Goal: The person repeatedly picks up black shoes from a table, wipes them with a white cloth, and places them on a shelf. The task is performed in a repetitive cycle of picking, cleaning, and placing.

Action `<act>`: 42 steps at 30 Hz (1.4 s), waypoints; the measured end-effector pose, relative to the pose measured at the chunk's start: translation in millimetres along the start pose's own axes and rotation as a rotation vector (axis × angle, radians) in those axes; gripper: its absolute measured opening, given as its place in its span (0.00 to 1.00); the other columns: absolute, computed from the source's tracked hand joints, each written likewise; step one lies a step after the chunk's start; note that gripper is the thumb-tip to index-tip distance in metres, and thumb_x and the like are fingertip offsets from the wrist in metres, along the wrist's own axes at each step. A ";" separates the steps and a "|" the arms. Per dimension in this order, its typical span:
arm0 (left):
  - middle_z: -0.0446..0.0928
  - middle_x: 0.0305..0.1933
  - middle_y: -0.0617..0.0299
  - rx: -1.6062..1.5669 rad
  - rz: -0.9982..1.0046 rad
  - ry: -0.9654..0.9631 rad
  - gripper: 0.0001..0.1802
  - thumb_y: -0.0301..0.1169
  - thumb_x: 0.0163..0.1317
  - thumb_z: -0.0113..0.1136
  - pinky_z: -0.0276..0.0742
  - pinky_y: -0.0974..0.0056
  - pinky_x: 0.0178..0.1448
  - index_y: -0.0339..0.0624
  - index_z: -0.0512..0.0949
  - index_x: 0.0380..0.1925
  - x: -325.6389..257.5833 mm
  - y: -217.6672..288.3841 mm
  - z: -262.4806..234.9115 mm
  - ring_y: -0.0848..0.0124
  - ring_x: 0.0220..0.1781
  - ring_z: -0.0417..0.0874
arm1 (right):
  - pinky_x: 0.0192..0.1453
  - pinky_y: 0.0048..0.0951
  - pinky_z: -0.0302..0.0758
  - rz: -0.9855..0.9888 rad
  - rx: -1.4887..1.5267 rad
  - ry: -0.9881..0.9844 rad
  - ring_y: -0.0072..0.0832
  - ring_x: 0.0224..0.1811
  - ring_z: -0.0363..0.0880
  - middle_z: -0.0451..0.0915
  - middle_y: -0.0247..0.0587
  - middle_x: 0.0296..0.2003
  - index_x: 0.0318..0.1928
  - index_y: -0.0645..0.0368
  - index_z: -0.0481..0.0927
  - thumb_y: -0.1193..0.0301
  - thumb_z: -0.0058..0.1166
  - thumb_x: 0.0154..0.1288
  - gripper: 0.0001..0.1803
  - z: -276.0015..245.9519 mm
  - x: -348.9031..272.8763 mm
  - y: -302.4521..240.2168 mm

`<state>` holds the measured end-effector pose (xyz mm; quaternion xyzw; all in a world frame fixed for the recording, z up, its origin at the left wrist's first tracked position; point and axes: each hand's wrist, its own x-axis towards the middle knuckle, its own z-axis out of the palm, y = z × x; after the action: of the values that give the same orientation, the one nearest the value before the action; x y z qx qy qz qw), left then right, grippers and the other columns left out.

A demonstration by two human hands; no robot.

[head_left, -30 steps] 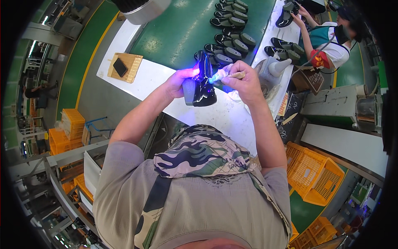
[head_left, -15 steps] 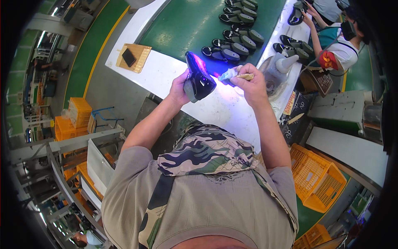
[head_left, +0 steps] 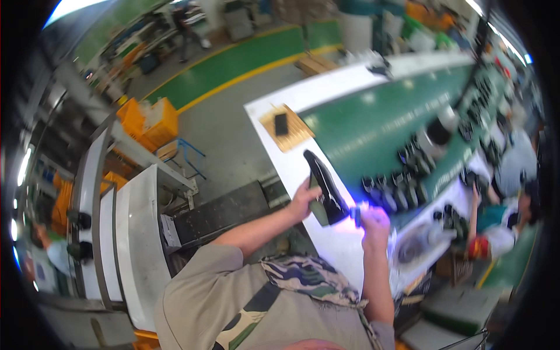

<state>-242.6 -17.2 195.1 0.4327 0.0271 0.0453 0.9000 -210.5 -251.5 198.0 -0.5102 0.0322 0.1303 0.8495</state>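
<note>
"Black shoe, glossy, with a grey-green sole. It is held up over the white table, in front of the person, its narrow end pointing away."

"What are the hands doing?"

"The left hand is closed on the shoe's left side, gripping along the sole. The right hand is curled nearly into a fist just beside the shoe's nearer end, with a small bluish thing at its fingertips. Violet glare and blur hide what that is, and I cannot tell whether it touches the shoe."

"How might the shoe feel?"

"Light enough for one hand, I would judge. The shiny upper looks smooth, probably slippery and easily smudged; the duller sole seems stiffer, with more grip."

"So where to take hold?"

"By the sole's side, as the left hand does, with little pressure on the gloss."

"Anything nearby?"

"More dark shoes in a row on a green surface beyond, and a phone on a wooden board near the table's far left corner."
</note>
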 end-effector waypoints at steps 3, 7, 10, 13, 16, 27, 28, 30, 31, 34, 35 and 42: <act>0.72 0.53 0.59 0.235 0.285 0.013 0.38 0.32 0.56 0.63 0.70 0.64 0.61 0.33 0.59 0.65 -22.1 48.0 -23.6 0.70 0.54 0.75 | 0.29 0.27 0.75 0.123 -0.030 -0.078 0.24 0.25 0.75 0.75 0.32 0.27 0.32 0.56 0.72 0.81 0.60 0.54 0.10 40.2 7.2 12.9; 0.68 0.61 0.55 0.579 0.499 0.112 0.47 0.29 0.54 0.67 0.64 0.62 0.68 0.32 0.51 0.69 -49.9 99.7 -50.7 0.67 0.63 0.70 | 0.29 0.31 0.76 0.213 0.025 -0.251 0.29 0.26 0.78 0.80 0.42 0.29 0.34 0.60 0.74 0.76 0.59 0.60 0.06 100.4 12.3 23.5; 0.69 0.61 0.52 0.795 0.488 0.185 0.49 0.31 0.51 0.71 0.66 0.63 0.66 0.31 0.52 0.68 -72.5 142.6 -61.2 0.66 0.62 0.71 | 0.31 0.32 0.76 0.263 0.100 -0.395 0.29 0.30 0.80 0.82 0.42 0.33 0.38 0.60 0.75 0.76 0.56 0.64 0.04 130.5 22.3 25.8; 0.70 0.60 0.51 0.778 0.617 0.273 0.47 0.31 0.49 0.73 0.68 0.63 0.65 0.31 0.55 0.65 -90.6 182.8 -79.6 0.67 0.60 0.72 | 0.31 0.33 0.77 0.353 0.202 -0.519 0.30 0.33 0.81 0.82 0.43 0.37 0.40 0.59 0.75 0.76 0.52 0.67 0.03 151.8 32.4 34.5; 0.72 0.55 0.55 0.778 0.673 0.419 0.43 0.27 0.51 0.72 0.74 0.64 0.58 0.32 0.57 0.63 -119.3 260.8 -80.8 0.69 0.55 0.75 | 0.30 0.33 0.77 0.414 0.191 -0.559 0.32 0.32 0.81 0.82 0.44 0.36 0.39 0.59 0.74 0.77 0.54 0.66 0.04 163.3 41.4 51.0; 0.81 0.47 0.53 1.217 0.647 1.513 0.35 0.42 0.46 0.75 0.79 0.62 0.49 0.31 0.75 0.51 -323.3 612.2 -120.3 0.63 0.45 0.83 | 0.31 0.34 0.75 0.551 0.064 -0.481 0.30 0.30 0.79 0.80 0.41 0.32 0.39 0.55 0.71 0.79 0.59 0.60 0.10 154.3 42.4 76.6; 0.82 0.45 0.52 1.342 0.558 1.631 0.33 0.42 0.44 0.76 0.79 0.61 0.47 0.31 0.78 0.47 -333.8 619.2 -112.0 0.64 0.44 0.84 | 0.31 0.34 0.76 0.543 0.061 -0.454 0.30 0.31 0.80 0.80 0.41 0.32 0.39 0.55 0.71 0.78 0.59 0.60 0.11 147.1 44.4 71.6; 0.83 0.44 0.46 1.650 0.277 1.930 0.34 0.52 0.39 0.75 0.79 0.58 0.50 0.35 0.83 0.40 -432.4 671.8 -148.1 0.57 0.43 0.86 | 0.31 0.34 0.76 0.569 0.085 -0.476 0.30 0.31 0.80 0.80 0.40 0.33 0.39 0.54 0.71 0.78 0.60 0.60 0.11 138.7 46.4 72.2; 0.82 0.47 0.46 1.708 -0.015 1.979 0.34 0.54 0.40 0.72 0.78 0.59 0.53 0.36 0.83 0.40 -398.2 662.0 -154.5 0.55 0.47 0.85 | 0.32 0.34 0.76 0.526 0.085 -0.418 0.30 0.31 0.81 0.81 0.40 0.33 0.39 0.54 0.71 0.78 0.60 0.59 0.11 125.1 51.7 66.5; 0.80 0.54 0.49 1.867 -0.382 2.042 0.28 0.48 0.52 0.64 0.73 0.55 0.61 0.39 0.81 0.47 -395.0 633.3 -158.3 0.55 0.58 0.79 | 0.33 0.34 0.78 0.478 0.112 -0.390 0.29 0.32 0.81 0.82 0.39 0.33 0.37 0.53 0.73 0.77 0.59 0.60 0.09 98.5 52.4 53.8; 0.79 0.56 0.50 1.867 -0.418 2.080 0.26 0.46 0.54 0.62 0.72 0.54 0.62 0.41 0.81 0.49 -398.5 637.9 -173.6 0.55 0.59 0.79 | 0.33 0.34 0.79 0.462 0.121 -0.389 0.29 0.32 0.81 0.82 0.38 0.33 0.36 0.52 0.73 0.77 0.58 0.61 0.08 89.0 52.0 49.1; 0.79 0.55 0.48 2.101 -0.082 1.508 0.27 0.42 0.56 0.62 0.73 0.55 0.61 0.36 0.78 0.53 -170.5 518.6 -139.4 0.55 0.57 0.80 | 0.33 0.33 0.76 0.291 0.228 -0.273 0.31 0.33 0.80 0.80 0.37 0.32 0.34 0.54 0.74 0.75 0.60 0.59 0.07 5.7 45.4 24.0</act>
<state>-454.6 395.4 514.9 0.7950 0.5606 0.2064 -0.1059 -173.3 -227.3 171.6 -0.3787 0.0047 0.3146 0.8704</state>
